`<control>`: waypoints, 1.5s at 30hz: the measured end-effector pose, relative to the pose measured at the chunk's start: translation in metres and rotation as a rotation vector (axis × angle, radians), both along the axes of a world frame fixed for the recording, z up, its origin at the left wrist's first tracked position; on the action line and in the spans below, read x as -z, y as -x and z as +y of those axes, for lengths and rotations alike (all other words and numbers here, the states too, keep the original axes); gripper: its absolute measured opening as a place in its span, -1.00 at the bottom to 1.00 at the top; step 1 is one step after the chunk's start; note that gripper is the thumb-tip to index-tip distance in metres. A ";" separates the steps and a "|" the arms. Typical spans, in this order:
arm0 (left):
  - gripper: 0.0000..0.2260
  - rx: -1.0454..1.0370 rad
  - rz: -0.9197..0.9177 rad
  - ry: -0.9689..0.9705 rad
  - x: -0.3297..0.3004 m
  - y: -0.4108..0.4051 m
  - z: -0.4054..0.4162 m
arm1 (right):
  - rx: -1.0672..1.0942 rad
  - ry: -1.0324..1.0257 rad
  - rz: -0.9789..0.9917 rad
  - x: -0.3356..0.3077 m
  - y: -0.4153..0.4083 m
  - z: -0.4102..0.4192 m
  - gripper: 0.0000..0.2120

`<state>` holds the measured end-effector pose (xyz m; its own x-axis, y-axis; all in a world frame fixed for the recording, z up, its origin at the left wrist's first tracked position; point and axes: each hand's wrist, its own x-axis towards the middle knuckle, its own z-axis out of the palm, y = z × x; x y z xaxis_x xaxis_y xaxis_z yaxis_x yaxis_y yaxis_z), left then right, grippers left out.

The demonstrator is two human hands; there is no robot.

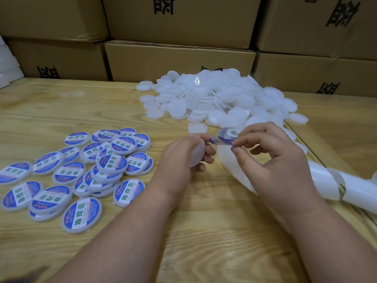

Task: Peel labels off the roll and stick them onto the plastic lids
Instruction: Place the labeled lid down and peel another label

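Observation:
My left hand (181, 158) grips a bare white plastic lid (196, 154), held on edge above the table. My right hand (271, 158) pinches a blue and white label (222, 140) between thumb and forefinger, and the label's other end meets the top of the held lid. Just behind the label sits the curled end of the label roll (229, 132). Its empty white backing strip (326, 180) trails off to the right under my right wrist. A heap of unlabelled white lids (220, 99) lies behind my hands. Several labelled lids (81, 174) are spread at the left.
The wooden table (214, 231) shows bare grain in front of my hands and at the far left. Stacked cardboard boxes (179, 60) with black printing wall off the back. A white object (8, 64) leans at the far left edge.

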<state>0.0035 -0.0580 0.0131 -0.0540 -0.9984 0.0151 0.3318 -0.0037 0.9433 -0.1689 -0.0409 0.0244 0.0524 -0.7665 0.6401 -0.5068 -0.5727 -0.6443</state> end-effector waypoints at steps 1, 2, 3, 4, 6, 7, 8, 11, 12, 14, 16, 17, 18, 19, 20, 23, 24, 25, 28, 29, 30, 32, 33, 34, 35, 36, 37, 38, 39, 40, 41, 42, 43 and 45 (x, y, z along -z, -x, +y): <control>-0.66 0.030 0.117 -0.030 -0.002 0.001 0.000 | 0.005 0.011 -0.025 -0.002 -0.001 0.001 -0.84; -0.62 0.043 0.206 -0.046 -0.003 0.001 0.000 | 0.008 0.009 -0.058 -0.003 -0.001 0.001 -0.88; -0.58 0.037 0.251 -0.056 -0.003 0.001 0.000 | 0.007 -0.012 -0.105 -0.004 -0.001 0.002 -0.91; -0.56 0.026 0.267 -0.065 -0.003 0.002 0.000 | -0.002 -0.047 -0.164 -0.005 -0.002 0.002 -0.89; -0.60 0.009 0.262 -0.078 -0.002 0.003 0.000 | -0.037 -0.110 -0.282 -0.007 -0.003 0.004 -0.79; -0.63 0.012 0.264 -0.077 -0.002 0.004 0.001 | -0.062 -0.134 -0.338 -0.008 -0.005 0.004 -0.76; -0.67 0.022 0.270 -0.065 -0.002 0.004 0.001 | -0.099 -0.157 -0.391 -0.009 -0.006 0.005 -0.75; -0.69 0.036 0.254 -0.033 -0.001 0.006 0.002 | -0.210 -0.265 -0.489 -0.012 -0.009 0.007 -0.67; -0.68 0.033 0.250 -0.041 -0.001 0.007 0.002 | -0.221 -0.297 -0.479 -0.012 -0.009 0.008 -0.65; -0.64 0.047 0.267 -0.069 -0.001 0.008 0.003 | -0.226 -0.347 -0.444 -0.011 -0.011 0.008 -0.63; -0.65 0.096 0.300 -0.083 -0.002 0.008 0.004 | -0.234 -0.374 -0.423 -0.008 -0.014 0.007 -0.61; -0.68 0.122 0.307 -0.077 -0.003 0.008 0.004 | -0.230 -0.383 -0.413 -0.007 -0.015 0.007 -0.61; -0.69 0.140 0.307 -0.067 -0.003 0.009 0.005 | -0.221 -0.390 -0.398 -0.005 -0.015 0.006 -0.62; -0.70 0.153 0.302 -0.058 -0.003 0.009 0.005 | -0.209 -0.396 -0.383 -0.004 -0.016 0.006 -0.63; -0.72 0.164 0.298 -0.050 -0.002 0.009 0.004 | -0.198 -0.399 -0.370 -0.003 -0.015 0.005 -0.64; -0.73 0.181 0.286 -0.037 -0.001 0.011 0.005 | -0.177 -0.401 -0.345 -0.001 -0.013 0.003 -0.67; -0.73 0.181 0.279 -0.034 -0.001 0.012 0.005 | -0.174 -0.401 -0.342 -0.001 -0.013 0.003 -0.68; -0.73 0.182 0.273 -0.031 0.000 0.012 0.005 | -0.169 -0.404 -0.341 -0.001 -0.013 0.003 -0.69; -0.70 0.186 0.257 -0.027 0.001 0.012 0.005 | -0.163 -0.402 -0.341 0.000 -0.014 0.002 -0.70; -0.70 0.186 0.253 -0.027 0.001 0.012 0.005 | -0.160 -0.401 -0.341 0.000 -0.014 0.002 -0.70; -0.70 0.186 0.248 -0.026 0.002 0.012 0.005 | -0.156 -0.400 -0.339 0.001 -0.013 0.002 -0.70; -0.70 0.187 0.242 -0.022 0.002 0.012 0.005 | -0.148 -0.402 -0.332 0.000 -0.014 0.002 -0.70; -0.70 0.187 0.242 -0.019 0.002 0.012 0.004 | -0.144 -0.403 -0.331 0.000 -0.014 0.002 -0.70; -0.70 0.186 0.241 -0.014 0.002 0.013 0.004 | -0.141 -0.403 -0.332 0.001 -0.014 0.002 -0.70; -0.70 0.186 0.241 -0.010 0.003 0.012 0.004 | -0.139 -0.402 -0.334 0.001 -0.014 0.001 -0.69; -0.70 0.185 0.239 -0.006 0.003 0.012 0.003 | -0.139 -0.402 -0.335 0.002 -0.014 0.001 -0.69; -0.69 0.182 0.238 -0.004 0.003 0.012 0.003 | -0.139 -0.402 -0.334 0.002 -0.014 0.001 -0.69; -0.69 0.179 0.236 -0.002 0.003 0.012 0.003 | -0.140 -0.403 -0.331 0.003 -0.013 0.000 -0.69; -0.68 0.173 0.232 0.000 0.004 0.012 0.002 | -0.138 -0.404 -0.328 0.003 -0.013 0.000 -0.68; -0.67 0.166 0.228 0.002 0.004 0.013 0.002 | -0.135 -0.405 -0.325 0.003 -0.012 0.000 -0.68; -0.66 0.158 0.225 0.003 0.005 0.013 0.002 | -0.132 -0.406 -0.324 0.003 -0.012 0.001 -0.68; -0.66 0.149 0.221 0.004 0.005 0.013 0.002 | -0.130 -0.407 -0.327 0.003 -0.012 0.001 -0.68; -0.65 0.140 0.213 0.005 0.006 0.014 0.001 | -0.130 -0.409 -0.330 0.003 -0.012 0.001 -0.69; -0.63 0.126 0.182 0.010 0.006 0.014 0.000 | -0.125 -0.412 -0.321 0.002 -0.013 0.002 -0.74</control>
<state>-0.0103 -0.0577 0.0072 -0.1734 -0.9838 0.0456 0.4942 -0.0469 0.8681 -0.1563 -0.0389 0.0224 0.0105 -0.9580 0.2866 -0.1915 -0.2832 -0.9398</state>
